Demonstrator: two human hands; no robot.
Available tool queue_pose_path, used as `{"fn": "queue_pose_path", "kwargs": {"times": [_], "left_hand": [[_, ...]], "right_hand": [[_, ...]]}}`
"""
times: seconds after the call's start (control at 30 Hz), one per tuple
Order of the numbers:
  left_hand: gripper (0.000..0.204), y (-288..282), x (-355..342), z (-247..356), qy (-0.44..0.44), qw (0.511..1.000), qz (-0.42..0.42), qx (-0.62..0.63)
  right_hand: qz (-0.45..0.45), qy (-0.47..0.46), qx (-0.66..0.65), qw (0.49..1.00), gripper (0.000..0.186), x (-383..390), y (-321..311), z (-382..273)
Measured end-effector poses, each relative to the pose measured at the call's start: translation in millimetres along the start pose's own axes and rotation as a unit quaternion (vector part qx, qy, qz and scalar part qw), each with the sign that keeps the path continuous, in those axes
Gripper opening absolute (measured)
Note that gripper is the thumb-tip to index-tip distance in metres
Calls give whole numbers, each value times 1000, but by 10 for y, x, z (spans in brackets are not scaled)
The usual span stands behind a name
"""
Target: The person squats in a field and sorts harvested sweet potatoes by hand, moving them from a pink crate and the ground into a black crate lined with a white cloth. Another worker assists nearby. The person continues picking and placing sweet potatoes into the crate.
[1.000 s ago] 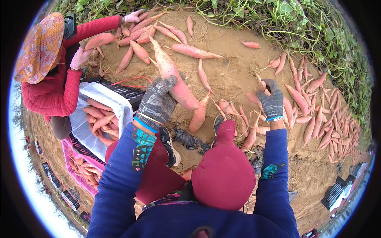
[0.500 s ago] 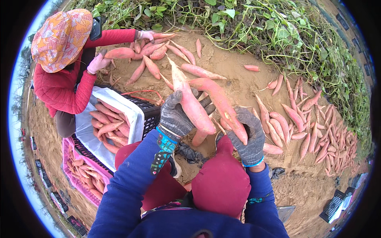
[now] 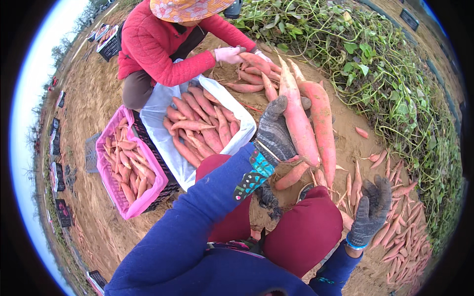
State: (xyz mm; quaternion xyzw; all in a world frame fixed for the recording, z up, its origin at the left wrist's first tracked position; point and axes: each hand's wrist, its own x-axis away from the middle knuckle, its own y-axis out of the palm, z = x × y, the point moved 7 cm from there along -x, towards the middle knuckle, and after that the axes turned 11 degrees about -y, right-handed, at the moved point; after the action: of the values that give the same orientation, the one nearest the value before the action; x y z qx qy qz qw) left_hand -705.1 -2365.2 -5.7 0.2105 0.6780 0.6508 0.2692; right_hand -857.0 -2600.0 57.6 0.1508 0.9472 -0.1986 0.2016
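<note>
My left hand (image 3: 275, 133), in a grey knit glove, is closed around two long sweet potatoes held side by side, tips pointing away from me. The nearer sweet potato (image 3: 299, 126) hides part of the other sweet potato (image 3: 324, 133). My right hand (image 3: 371, 209), also gloved, is empty at the lower right, fingers apart and raised beside the knee. Under the left wrist a loose sweet potato (image 3: 292, 176) lies on the soil. Left of that arm stands a crate with a white liner (image 3: 152, 114), holding several sweet potatoes.
A co-worker in a red jacket (image 3: 155, 56) crouches at the far left, pink-gloved hands at a heap of sweet potatoes (image 3: 247, 88). A pink-lined crate (image 3: 132, 211) of smaller roots stands at left. Green vines (image 3: 375, 74) border the far right; a large pile of roots (image 3: 407, 241) lies at right.
My right hand has let go of the second sweet potato and moved down to the right. My left hand now holds both. The view has swung left, showing more of the crates.
</note>
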Motion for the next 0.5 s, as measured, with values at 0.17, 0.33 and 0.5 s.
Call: {"fn": "queue_pose_path", "kwargs": {"times": [0.17,0.33,0.5], "left_hand": [[51,90,1004,597,195,977,-30,-84],[62,-359,2275,1584,369,885,173,-226],[61,-988,2912,2157,305,884,292,-199]], "right_hand": [[24,21,-27,999,58,185,-72,-223],[-97,25,94,991,56,248,222,-319],[-108,66,63,990,57,196,279,-279]]}}
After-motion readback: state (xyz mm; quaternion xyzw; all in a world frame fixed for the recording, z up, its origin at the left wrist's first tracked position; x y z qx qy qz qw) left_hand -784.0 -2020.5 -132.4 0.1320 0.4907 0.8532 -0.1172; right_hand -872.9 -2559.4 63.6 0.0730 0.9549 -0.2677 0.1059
